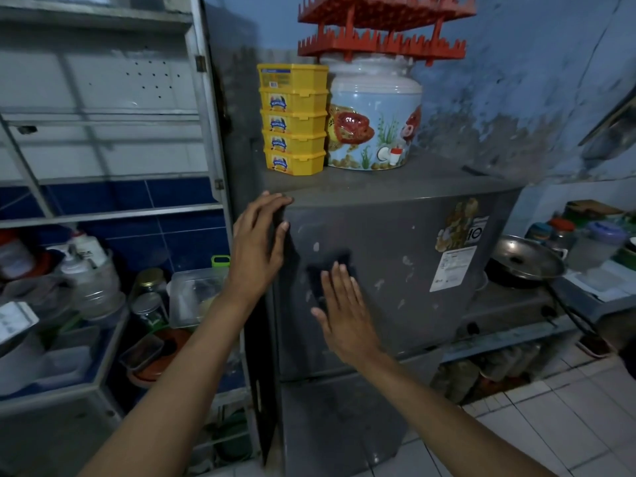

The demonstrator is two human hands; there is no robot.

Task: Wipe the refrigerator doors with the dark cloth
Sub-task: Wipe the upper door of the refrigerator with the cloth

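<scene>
Right hand (344, 311), fingers flat, presses dark cloth (330, 270) against upper refrigerator door (395, 270) to wipe; left hand (260, 239) grips its top-left edge, apparently bracing.

Right hand (346, 311) presses dark cloth (328, 270) flat against refrigerator door (395, 270).

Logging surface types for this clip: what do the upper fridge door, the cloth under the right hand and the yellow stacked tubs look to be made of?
Upper fridge door: probably painted or coated metal, grey with a dull sheen, dotted with pale scuffs or residue. Dark cloth: soft fabric, matte, lying flat under the right hand; the weave is too dim to tell. Yellow tubs: moulded plastic, glossy, with ribbed sides and printed labels.
</scene>
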